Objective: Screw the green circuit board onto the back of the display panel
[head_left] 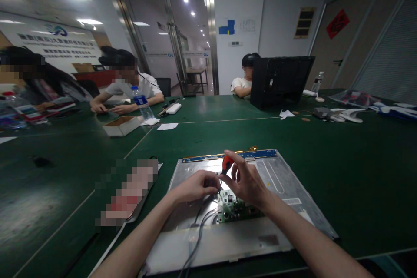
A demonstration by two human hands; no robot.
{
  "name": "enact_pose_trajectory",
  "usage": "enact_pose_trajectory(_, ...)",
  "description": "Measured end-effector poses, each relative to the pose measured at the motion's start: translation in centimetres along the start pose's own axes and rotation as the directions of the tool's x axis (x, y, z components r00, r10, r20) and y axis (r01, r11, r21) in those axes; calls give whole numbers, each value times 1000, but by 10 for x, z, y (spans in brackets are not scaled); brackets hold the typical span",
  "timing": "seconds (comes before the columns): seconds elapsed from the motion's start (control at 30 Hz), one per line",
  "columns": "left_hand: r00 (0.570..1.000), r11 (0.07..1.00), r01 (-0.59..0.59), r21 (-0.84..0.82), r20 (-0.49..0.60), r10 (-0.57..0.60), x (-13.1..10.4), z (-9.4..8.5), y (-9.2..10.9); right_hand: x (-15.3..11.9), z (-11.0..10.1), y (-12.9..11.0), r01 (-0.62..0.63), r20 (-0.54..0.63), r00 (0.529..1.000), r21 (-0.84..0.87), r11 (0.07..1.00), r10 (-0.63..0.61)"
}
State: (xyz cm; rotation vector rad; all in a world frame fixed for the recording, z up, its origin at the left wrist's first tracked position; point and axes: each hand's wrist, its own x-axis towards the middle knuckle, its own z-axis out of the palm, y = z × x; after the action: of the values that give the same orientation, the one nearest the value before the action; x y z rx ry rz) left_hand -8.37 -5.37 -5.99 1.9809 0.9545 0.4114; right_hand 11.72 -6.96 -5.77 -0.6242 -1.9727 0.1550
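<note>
In my right hand (246, 178) is a small screwdriver (227, 163) with a red and black handle. It stands nearly upright, its tip down at the upper left corner of a green circuit board (230, 210). My left hand (203, 184) is closed with its fingertips beside that tip; whatever they pinch is too small to make out. The board lies on the metal back of a flat display panel (280, 182), which has a blue strip board (263, 153) along its far edge. Grey cables (199, 236) run from near the board's left side toward me.
Left of the panel lies a badge on a lanyard (130, 197). A white open box (122, 126) and a water bottle (140, 100) stand farther left. A black monitor (282, 80) is across the green table (368, 173). Several people sit around the far side.
</note>
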Motion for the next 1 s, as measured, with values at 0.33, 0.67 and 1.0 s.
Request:
enact_pose_trajectory(0.33, 1000, 999, 28, -20, 2, -28, 0, 2, 4, 2, -2, -4, -10, 12, 1000, 14, 1000, 10)
enact_pose_trajectory(0.67, 1000, 999, 31, -15, 2, -31, 1, 1, 2, 1, 0, -2, -4, 1, 1000, 10, 1000, 4)
enact_pose_trajectory(1.0, 999, 999, 44, 12, -10, -44, 0, 2, 5, 1, -1, -8, -3, 46, 999, 17, 1000, 2)
